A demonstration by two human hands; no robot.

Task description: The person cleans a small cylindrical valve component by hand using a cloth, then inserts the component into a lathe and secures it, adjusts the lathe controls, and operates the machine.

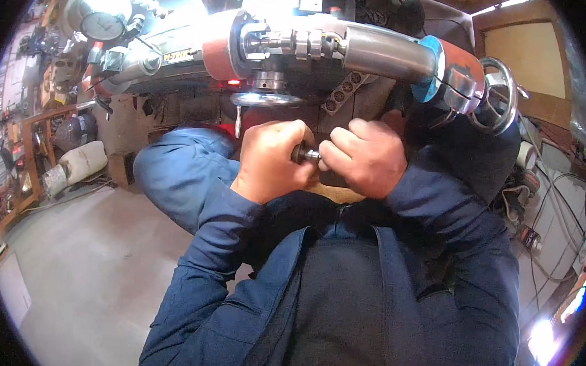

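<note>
My left hand (273, 157) is closed around a small cylindrical metal part (308, 154), dark at one end and shiny at the other. My right hand (368, 158) has its fingers curled in at the shiny end of that part. Most of the piece is hidden by my fingers. Both hands are in front of my lap, just below a bench machine. On the machine a metal shaft with collars or lobes (301, 44) is held between a red-rimmed head (222, 45) and a grey steel cylinder (389, 53).
A shiny handwheel (267, 100) sticks out just above my left hand. Another spoked handwheel (503, 98) is at the machine's right end. At upper left is a round dial gauge (102, 25). A power strip (344, 94) lies behind; a white jug (85, 160) stands left.
</note>
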